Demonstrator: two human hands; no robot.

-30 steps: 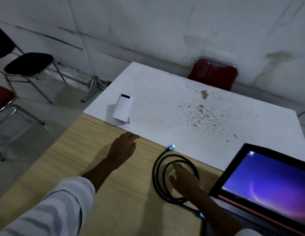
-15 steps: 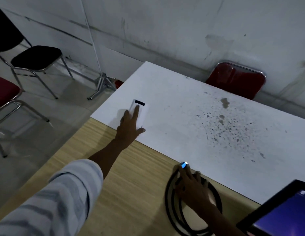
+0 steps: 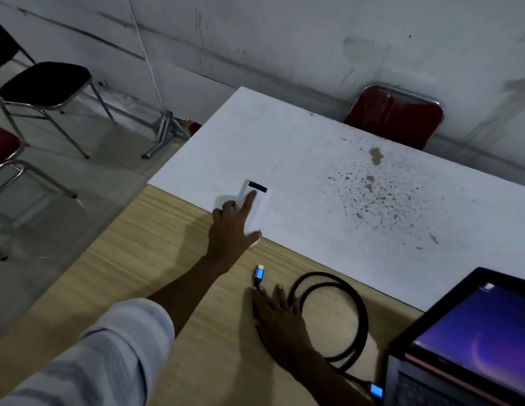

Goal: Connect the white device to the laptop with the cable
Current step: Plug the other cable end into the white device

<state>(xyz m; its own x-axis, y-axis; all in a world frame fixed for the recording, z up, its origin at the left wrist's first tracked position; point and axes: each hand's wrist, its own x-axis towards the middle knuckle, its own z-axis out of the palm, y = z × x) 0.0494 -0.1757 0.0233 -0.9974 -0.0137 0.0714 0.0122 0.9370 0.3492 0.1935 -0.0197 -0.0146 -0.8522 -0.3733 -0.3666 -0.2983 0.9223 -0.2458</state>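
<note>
White device (image 3: 259, 205): flat white slab with a black slot at its far end, lying at centre frame on the near left corner of the white table (image 3: 314, 159), close to the seam with the wooden table (image 3: 155, 259).

Left hand (image 3: 230, 230): reaches in from the lower left, laid on top of the device, fingers spread, the forefinger stretched along its surface towards the black slot, the thumb at the near corner. Whether it grips the device or only presses on it cannot be told. A pale striped sleeve (image 3: 94, 356) covers the forearm at lower left.

Cable (image 3: 340, 312): black, coiled in a loose loop on the wooden table, lower centre-right. One blue plug (image 3: 259, 273) lies free on the wood, pointing towards the device but apart from it. A second blue plug (image 3: 376, 391) sits at the bottom edge, just beside the laptop (image 3: 472, 344).

Right hand (image 3: 280, 315): flat on the wooden table, lower centre, fingers extended and resting over the cable just behind the free plug.

Laptop: lower right corner, open, screen lit blue-violet.

Red chair (image 3: 396, 117): behind the white table, upper right.

Black chair (image 3: 44, 83): upper left, on the floor.
</note>
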